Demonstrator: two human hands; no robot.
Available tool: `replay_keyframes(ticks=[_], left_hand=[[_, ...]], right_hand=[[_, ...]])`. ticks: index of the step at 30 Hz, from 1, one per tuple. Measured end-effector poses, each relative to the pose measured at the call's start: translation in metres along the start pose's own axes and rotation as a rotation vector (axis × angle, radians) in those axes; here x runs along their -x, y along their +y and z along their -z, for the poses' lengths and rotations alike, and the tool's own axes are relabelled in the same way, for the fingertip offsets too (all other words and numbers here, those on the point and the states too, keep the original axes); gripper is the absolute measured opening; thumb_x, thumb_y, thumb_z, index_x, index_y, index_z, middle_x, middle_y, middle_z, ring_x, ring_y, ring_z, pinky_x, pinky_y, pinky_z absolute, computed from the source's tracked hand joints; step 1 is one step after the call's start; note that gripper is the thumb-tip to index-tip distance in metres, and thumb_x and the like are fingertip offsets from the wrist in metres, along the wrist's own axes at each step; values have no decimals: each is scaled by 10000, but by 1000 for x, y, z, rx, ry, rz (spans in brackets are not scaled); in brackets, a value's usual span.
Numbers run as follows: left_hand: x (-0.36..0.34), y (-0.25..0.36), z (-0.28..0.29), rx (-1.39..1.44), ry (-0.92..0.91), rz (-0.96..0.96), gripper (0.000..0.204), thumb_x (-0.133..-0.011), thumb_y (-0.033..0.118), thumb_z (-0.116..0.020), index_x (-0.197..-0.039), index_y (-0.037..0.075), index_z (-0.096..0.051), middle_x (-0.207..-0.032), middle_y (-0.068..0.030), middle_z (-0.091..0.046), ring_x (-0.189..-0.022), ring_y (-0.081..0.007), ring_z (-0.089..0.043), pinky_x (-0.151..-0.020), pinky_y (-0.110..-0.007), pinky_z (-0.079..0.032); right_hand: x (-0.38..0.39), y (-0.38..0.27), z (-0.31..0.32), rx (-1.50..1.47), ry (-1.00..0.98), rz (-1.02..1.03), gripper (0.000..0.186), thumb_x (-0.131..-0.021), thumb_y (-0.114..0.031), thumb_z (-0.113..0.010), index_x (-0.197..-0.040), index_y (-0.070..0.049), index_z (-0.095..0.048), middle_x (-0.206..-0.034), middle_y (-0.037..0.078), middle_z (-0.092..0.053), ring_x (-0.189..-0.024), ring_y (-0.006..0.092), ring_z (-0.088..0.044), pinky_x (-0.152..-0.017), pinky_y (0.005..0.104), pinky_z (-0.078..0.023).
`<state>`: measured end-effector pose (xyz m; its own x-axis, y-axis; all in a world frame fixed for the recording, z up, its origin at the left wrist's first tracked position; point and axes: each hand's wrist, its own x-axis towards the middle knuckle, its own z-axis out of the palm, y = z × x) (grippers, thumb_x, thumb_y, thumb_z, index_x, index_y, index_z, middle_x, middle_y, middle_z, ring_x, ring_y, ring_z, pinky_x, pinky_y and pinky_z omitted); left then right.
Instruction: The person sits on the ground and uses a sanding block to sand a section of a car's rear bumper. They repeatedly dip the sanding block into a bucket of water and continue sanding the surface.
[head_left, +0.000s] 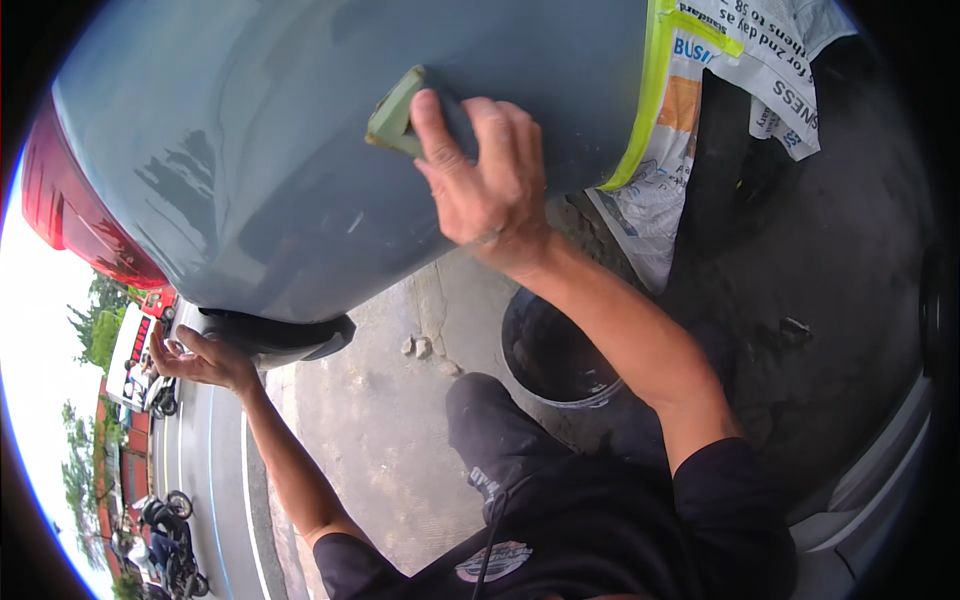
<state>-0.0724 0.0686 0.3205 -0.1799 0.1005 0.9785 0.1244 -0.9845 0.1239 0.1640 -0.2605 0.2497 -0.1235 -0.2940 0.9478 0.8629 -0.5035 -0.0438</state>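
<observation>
My right hand (492,180) is closed around a pale green sanding block (397,112), which lies against a smooth grey car panel (300,130). Its fingers cover part of the block. Below the panel's lower left corner, my left hand (207,362) is beside the black lower bumper trim (280,335). Its thumb and fingers are apart, with nothing visible in them. A red tail light (85,200) borders the panel on the left. Yellow-green masking tape (640,120) runs along the panel's right edge and holds newspaper (685,95) there.
Under my right forearm stands a dark bucket (560,350) on the concrete ground (370,440). Small stones (418,347) lie nearby. A dark wheel area (830,250) fills the right side. At far left, a road (215,480) carries parked motorcycles (170,545) and a white-and-red vehicle (130,355).
</observation>
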Motion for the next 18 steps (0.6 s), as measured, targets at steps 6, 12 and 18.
replay_keyframes(ticks=[6, 12, 18], left_hand=[[-7, -6, 14, 57, 48, 16, 500, -1077, 223, -587, -1485, -15, -419, -1463, -233, -528, -1376, -360, -519, -1222, -585, -333], [1, 3, -2, 7, 36, 53, 484, -1071, 214, -580, -1457, -31, -421, -1446, -239, -540, -1376, -371, -519, -1239, -609, -336], [-2, 4, 9, 50, 48, 20, 495, -1068, 236, -561, -1462, -25, -414, -1454, -220, -545, -1367, -365, -532, -1244, -606, -323]], right_hand=[[-13, 40, 20, -4, -67, 39, 653, -945, -134, -736, -1576, -89, -577, -1124, 169, -590, -989, 328, -589, -844, 476, -485], [-6, -24, -8, -42, -122, 108, 603, -932, -121, -739, -1524, -77, -629, -1122, 159, -590, -1004, 326, -587, -846, 486, -479], [-8, 35, 22, 34, -8, -116, 520, -973, -104, -678, -1493, -95, -665, -1119, 183, -604, -995, 337, -596, -829, 482, -487]])
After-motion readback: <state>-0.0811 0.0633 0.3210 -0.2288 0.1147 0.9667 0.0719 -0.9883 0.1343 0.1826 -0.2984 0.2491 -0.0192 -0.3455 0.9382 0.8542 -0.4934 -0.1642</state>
